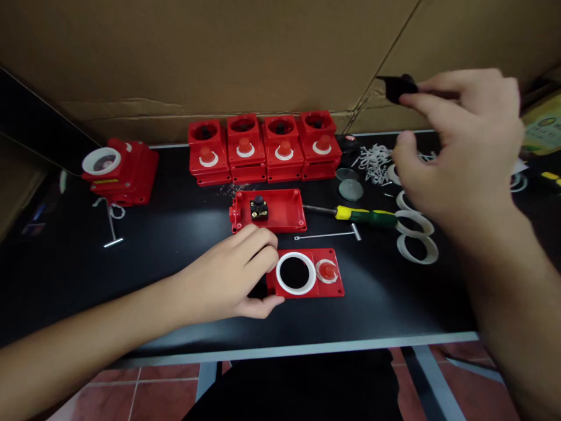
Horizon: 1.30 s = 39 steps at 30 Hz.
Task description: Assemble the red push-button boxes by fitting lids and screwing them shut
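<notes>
My left hand [245, 275] grips the left end of a red cover plate [309, 292] that lies on the table. A white ring [312, 273] sits round the plate's hole, and a red button [328, 271] with a pale collar is to its right. Raised at the upper right, my right hand [464, 134] pinches a small dark piece [398, 89] between thumb side and fingers; its exact kind is unclear. Just behind the plate stands an open red box [283, 213] with a black switch block [259, 209] inside.
Several red boxes [245, 152] line the back. Another red box [135, 175] stands left, near a small metal T-shaped rod [113, 225]. A screwdriver [368, 217], a metal hammer-shaped rod [328, 235], white rings [418, 250], clear discs [350, 189] and white scraps [376, 164] lie right.
</notes>
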Tool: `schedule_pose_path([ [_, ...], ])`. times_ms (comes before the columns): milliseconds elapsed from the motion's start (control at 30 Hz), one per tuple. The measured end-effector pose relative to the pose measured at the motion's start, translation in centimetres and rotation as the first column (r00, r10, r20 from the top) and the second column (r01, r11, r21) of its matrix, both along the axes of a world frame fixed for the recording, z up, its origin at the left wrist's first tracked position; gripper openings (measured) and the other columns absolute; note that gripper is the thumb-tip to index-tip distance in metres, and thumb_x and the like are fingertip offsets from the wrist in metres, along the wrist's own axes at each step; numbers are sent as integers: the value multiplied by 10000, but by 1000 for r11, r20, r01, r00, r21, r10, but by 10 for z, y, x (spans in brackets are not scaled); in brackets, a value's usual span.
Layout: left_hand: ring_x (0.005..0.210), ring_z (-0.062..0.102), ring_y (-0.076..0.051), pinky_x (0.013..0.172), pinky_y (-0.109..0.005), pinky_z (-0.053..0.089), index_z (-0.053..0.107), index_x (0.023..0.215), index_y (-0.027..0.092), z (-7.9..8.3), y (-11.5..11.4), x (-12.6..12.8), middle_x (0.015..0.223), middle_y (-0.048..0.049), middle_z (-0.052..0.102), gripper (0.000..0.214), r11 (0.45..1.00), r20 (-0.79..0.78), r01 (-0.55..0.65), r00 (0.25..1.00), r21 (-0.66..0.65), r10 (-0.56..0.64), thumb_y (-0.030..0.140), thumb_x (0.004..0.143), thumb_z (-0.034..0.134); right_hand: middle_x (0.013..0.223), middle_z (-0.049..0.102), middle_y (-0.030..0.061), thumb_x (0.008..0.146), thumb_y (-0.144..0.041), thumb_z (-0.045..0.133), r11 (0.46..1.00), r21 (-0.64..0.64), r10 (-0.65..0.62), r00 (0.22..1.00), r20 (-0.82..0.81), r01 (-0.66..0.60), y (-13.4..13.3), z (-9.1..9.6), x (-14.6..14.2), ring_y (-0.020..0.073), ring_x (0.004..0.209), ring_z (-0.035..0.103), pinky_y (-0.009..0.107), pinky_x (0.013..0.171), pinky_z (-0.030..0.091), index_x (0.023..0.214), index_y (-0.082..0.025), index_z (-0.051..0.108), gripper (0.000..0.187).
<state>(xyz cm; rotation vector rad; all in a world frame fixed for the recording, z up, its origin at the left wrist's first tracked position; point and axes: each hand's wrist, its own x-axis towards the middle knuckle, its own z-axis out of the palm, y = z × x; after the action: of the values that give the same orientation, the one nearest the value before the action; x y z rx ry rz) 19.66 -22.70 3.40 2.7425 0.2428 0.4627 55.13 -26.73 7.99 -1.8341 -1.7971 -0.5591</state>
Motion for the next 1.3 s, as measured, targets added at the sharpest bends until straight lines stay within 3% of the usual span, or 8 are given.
schedule_pose_path([
  [167,1026,695,-313,914,-451,660,621,1042,189,-3,0,0,1188,-164,733,270,1000,21,6,1000,23,-7,350,1017,835,1578,773,36,1141,-246,489,898,-218,408,908,93,-382,-20,19,-83,427,1441,731,742,1219,593,1601,-412,718,540],
  [267,1042,701,-330,939,-473,667,624,1029,183,-4,-1,0,1167,-167,732,262,999,27,-1,1000,38,0,369,1034,809,1609,769,17,1151,-165,414,776,-361,557,830,5,-518,-15,3,-106,371,1286,798,712,1208,634,1609,-401,741,610],
  [333,1026,695,-326,936,-474,667,626,1025,186,-4,-1,0,1151,-156,730,253,999,17,-4,1000,47,3,371,1033,799,1604,777,21,1144,-145,392,757,-338,595,804,-1,-560,-9,-13,-104,351,1249,815,693,1158,671,1566,-370,771,610],
  [467,997,676,-310,921,-459,659,633,1044,188,-4,-1,1,1147,-151,724,241,998,21,-4,1000,66,3,376,1038,784,1650,750,27,1098,-89,450,721,-287,645,762,-52,-630,-1,-37,-87,339,1338,811,649,1162,684,1587,-343,749,627],
  [700,1001,671,-312,919,-460,654,630,1036,180,-4,0,0,1153,-161,722,232,998,11,6,1000,58,-7,380,1070,741,1657,745,14,1143,-71,423,723,-237,650,755,-85,-649,-7,-41,-88,296,1501,750,591,1232,666,1643,-342,696,631],
  [933,1007,671,-310,940,-453,653,610,1036,183,-1,-1,0,1172,-165,716,224,999,18,11,1000,53,-12,360,1074,741,1585,770,225,1024,17,600,767,-23,641,765,70,-641,-9,-46,-83,359,1380,802,525,1111,701,1493,-105,704,495],
  [1067,1009,669,-309,961,-460,653,608,1033,180,-1,0,1,1155,-161,711,214,999,7,14,1000,51,-15,361,1097,704,1596,764,201,1008,44,575,741,-14,671,741,-6,-671,-10,-47,-84,341,1427,781,516,1129,695,1511,-153,692,553],
  [1300,1004,656,-309,974,-463,647,620,1044,171,-3,1,1,1121,-147,698,217,997,22,14,1000,70,-16,368,1099,693,1693,684,255,1079,17,511,680,-98,727,686,-44,-727,-10,-50,-84,363,1590,674,575,1312,609,1632,-31,614,565],
])
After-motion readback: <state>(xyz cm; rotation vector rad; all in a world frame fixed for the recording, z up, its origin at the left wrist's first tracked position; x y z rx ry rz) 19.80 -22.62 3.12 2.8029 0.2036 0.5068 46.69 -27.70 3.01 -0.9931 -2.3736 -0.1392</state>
